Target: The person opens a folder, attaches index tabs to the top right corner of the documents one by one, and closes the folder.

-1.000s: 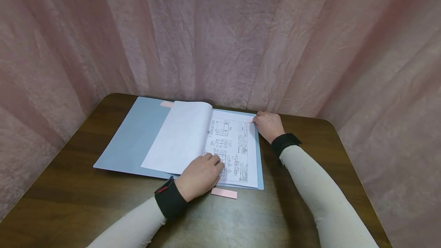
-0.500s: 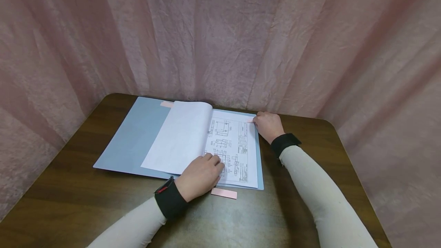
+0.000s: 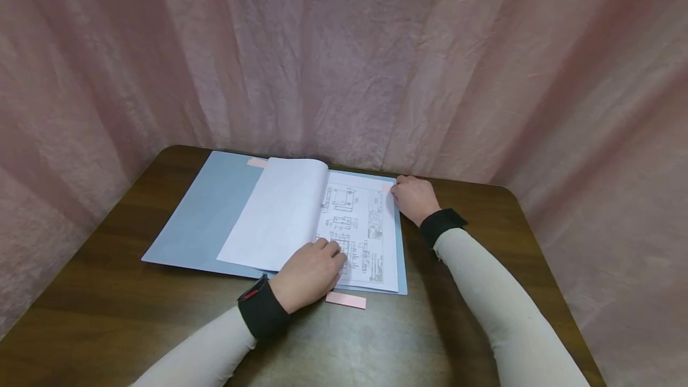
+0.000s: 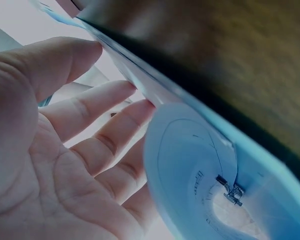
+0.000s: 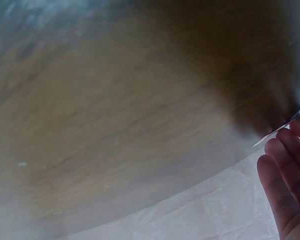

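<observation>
1. I see the white printed paper sheet (image 3: 371,233) just below frame centre, long axis running top to bottom, in the light-blue card folder (image 3: 199,220).
2. Left hand (image 3: 309,276): fingers relaxed, on the sheet.
3. Right hand (image 3: 416,199): at the pale-pink paper strip (image 3: 387,188), upper-right corner; I cannot tell whether it pinches.

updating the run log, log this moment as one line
left hand: on drawing sheet; right hand: at far right corner of blue folder, by pink tab; pink strip: on table
</observation>
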`<act>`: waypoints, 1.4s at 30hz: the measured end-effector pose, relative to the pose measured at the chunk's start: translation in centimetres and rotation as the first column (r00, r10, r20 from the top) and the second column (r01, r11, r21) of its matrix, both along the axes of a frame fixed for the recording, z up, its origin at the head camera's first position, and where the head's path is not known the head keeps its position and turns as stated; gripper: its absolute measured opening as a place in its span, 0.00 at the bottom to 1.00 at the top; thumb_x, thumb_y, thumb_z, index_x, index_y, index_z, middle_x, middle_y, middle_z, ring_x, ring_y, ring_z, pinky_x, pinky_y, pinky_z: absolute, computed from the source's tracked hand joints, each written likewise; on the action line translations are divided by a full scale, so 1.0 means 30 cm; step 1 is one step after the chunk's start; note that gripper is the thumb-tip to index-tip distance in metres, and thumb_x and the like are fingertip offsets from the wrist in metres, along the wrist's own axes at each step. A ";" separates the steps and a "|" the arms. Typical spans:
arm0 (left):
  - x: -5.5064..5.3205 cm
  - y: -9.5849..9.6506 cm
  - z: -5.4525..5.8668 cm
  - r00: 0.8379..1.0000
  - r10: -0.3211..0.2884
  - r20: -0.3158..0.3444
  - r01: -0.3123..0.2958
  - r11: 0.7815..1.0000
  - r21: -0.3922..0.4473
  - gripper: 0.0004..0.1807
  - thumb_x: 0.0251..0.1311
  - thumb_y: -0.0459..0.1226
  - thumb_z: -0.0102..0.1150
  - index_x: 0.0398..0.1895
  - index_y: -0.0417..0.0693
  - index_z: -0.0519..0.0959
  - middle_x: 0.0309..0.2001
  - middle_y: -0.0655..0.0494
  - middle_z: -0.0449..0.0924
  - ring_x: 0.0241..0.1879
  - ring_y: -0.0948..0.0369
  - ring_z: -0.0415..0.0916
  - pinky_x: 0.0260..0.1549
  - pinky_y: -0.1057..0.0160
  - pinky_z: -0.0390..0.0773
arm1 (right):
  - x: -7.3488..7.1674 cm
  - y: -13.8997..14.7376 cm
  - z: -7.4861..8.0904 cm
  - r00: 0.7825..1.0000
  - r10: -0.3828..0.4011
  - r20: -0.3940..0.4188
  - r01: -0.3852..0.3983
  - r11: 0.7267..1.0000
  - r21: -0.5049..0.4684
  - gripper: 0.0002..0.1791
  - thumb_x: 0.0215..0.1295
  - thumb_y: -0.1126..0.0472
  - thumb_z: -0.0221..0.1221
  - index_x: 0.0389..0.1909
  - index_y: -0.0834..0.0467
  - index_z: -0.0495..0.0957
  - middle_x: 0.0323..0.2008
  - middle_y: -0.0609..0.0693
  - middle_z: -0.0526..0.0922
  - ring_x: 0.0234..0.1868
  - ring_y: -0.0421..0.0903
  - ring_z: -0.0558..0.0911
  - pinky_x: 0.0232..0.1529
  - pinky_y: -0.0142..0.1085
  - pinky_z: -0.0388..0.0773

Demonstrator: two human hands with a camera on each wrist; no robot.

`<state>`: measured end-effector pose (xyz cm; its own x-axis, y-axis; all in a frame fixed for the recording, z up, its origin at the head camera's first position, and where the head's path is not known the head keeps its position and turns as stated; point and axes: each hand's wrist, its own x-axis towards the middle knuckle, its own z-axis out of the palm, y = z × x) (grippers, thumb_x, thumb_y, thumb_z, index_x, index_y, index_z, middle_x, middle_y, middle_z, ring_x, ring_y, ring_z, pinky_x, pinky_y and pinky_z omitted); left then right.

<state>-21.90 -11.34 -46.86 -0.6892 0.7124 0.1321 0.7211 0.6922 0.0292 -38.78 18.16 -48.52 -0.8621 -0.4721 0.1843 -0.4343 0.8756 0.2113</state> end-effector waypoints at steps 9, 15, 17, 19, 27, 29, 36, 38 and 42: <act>-0.025 0.020 0.049 0.999 -0.024 0.041 0.029 0.991 -0.127 0.22 0.67 0.46 0.78 0.58 0.44 0.88 0.49 0.48 0.87 0.42 0.55 0.81 0.46 0.58 0.86 | 0.005 0.019 -0.006 0.997 -0.064 0.046 0.066 0.996 -0.060 0.08 0.78 0.62 0.67 0.46 0.56 0.95 0.39 0.53 0.87 0.37 0.49 0.84 0.41 0.44 0.85; -0.082 0.057 0.134 0.998 -0.064 0.017 0.066 0.976 -0.208 0.20 0.69 0.47 0.76 0.59 0.47 0.89 0.50 0.51 0.89 0.43 0.55 0.84 0.44 0.58 0.86 | 0.003 0.028 -0.006 0.995 -0.080 0.057 0.086 0.990 -0.115 0.06 0.77 0.62 0.69 0.46 0.56 0.95 0.37 0.53 0.87 0.34 0.49 0.83 0.40 0.44 0.84; -0.110 0.082 0.160 0.997 -0.070 0.020 0.073 0.972 -0.223 0.21 0.70 0.47 0.75 0.61 0.48 0.88 0.53 0.51 0.89 0.46 0.55 0.85 0.49 0.57 0.87 | 0.003 0.030 -0.002 0.995 -0.082 0.055 0.089 0.987 -0.132 0.06 0.76 0.62 0.70 0.45 0.56 0.95 0.37 0.52 0.87 0.34 0.50 0.83 0.41 0.44 0.84; -0.141 0.109 0.180 0.997 -0.074 0.020 0.077 0.969 -0.233 0.22 0.72 0.48 0.73 0.63 0.49 0.88 0.56 0.51 0.89 0.49 0.55 0.86 0.53 0.56 0.86 | 0.003 0.029 0.000 0.995 -0.086 0.056 0.094 0.983 -0.155 0.05 0.76 0.62 0.70 0.44 0.56 0.95 0.36 0.52 0.87 0.34 0.49 0.83 0.42 0.44 0.84; -0.281 0.202 0.159 0.999 -0.047 -0.017 0.041 0.967 -0.250 0.27 0.79 0.49 0.65 0.73 0.46 0.81 0.68 0.50 0.83 0.65 0.53 0.82 0.61 0.52 0.83 | 0.007 0.004 -0.005 0.993 -0.091 0.070 0.104 0.972 -0.209 0.05 0.76 0.62 0.71 0.42 0.54 0.95 0.36 0.50 0.88 0.35 0.47 0.85 0.41 0.44 0.86; -0.307 0.217 0.145 1.000 -0.025 0.000 0.024 0.965 -0.260 0.29 0.80 0.50 0.65 0.75 0.46 0.79 0.72 0.49 0.80 0.69 0.51 0.79 0.63 0.50 0.81 | 0.007 -0.002 -0.012 0.994 -0.090 0.056 0.100 0.972 -0.211 0.05 0.75 0.62 0.71 0.40 0.53 0.95 0.35 0.49 0.88 0.34 0.47 0.85 0.40 0.44 0.86; -0.354 0.240 0.086 0.993 0.044 0.110 -0.006 0.945 -0.327 0.32 0.81 0.53 0.62 0.79 0.47 0.75 0.78 0.50 0.73 0.72 0.51 0.76 0.65 0.51 0.81 | 0.019 -0.021 -0.024 0.995 -0.098 0.033 0.103 0.973 -0.207 0.05 0.75 0.61 0.71 0.40 0.53 0.95 0.34 0.48 0.87 0.34 0.47 0.86 0.38 0.45 0.85; -0.363 0.245 0.068 0.991 0.042 0.129 0.005 0.939 -0.344 0.32 0.81 0.53 0.62 0.79 0.46 0.75 0.78 0.51 0.73 0.70 0.51 0.78 0.63 0.52 0.82 | 0.021 -0.024 -0.022 0.994 -0.103 0.025 0.106 0.973 -0.204 0.05 0.74 0.61 0.72 0.39 0.52 0.95 0.33 0.48 0.86 0.33 0.47 0.85 0.37 0.45 0.85; -0.387 0.262 0.056 0.992 0.032 0.118 0.010 0.942 -0.336 0.32 0.80 0.53 0.63 0.77 0.45 0.76 0.76 0.50 0.75 0.64 0.50 0.82 0.58 0.52 0.85 | 0.019 -0.029 -0.017 0.994 -0.108 0.013 0.109 0.975 -0.195 0.04 0.74 0.61 0.72 0.38 0.52 0.95 0.32 0.48 0.85 0.32 0.47 0.85 0.36 0.44 0.85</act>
<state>-33.50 -3.48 -45.19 -0.6933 0.6932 -0.1970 0.7188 0.6848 -0.1199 -38.21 17.30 -49.03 -0.9066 -0.3309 0.2618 -0.3347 0.9418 0.0312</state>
